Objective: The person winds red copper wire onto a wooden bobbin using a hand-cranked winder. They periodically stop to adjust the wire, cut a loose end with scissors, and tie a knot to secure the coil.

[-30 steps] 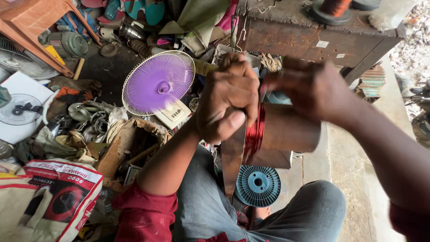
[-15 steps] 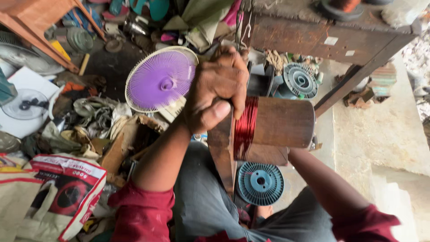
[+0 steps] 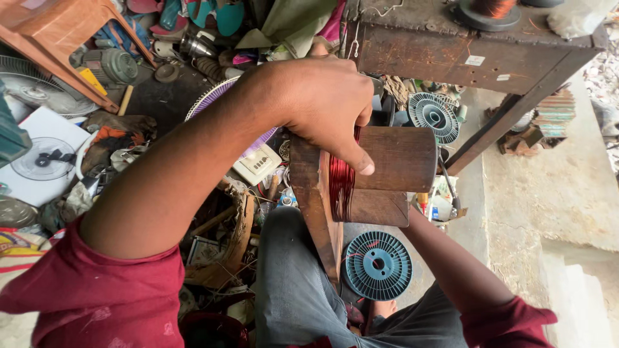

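Note:
My left hand (image 3: pixel 325 106) rests on top of a wooden winding former (image 3: pixel 393 158), a brown cylinder mounted on an upright wooden board (image 3: pixel 316 206). Its fingers press on a band of red copper wire (image 3: pixel 340 183) wound around the cylinder next to the board. My right forearm (image 3: pixel 451 264) reaches up from below behind the cylinder; my right hand is hidden by the wood. A blue plastic wire spool (image 3: pixel 378 265) lies on the ground below, by my knee.
A dark wooden workbench (image 3: pixel 464 45) stands at the upper right, with another blue spool (image 3: pixel 433 115) under it. A purple fan blade (image 3: pixel 206 103), a white fan guard (image 3: pixel 45 158), an orange stool (image 3: pixel 58 32) and several scraps crowd the left. Concrete steps (image 3: pixel 567 212) lie right.
My right hand left the top of the cylinder and dropped beneath and behind it. My left hand stayed on the wire coil, and my view moved closer.

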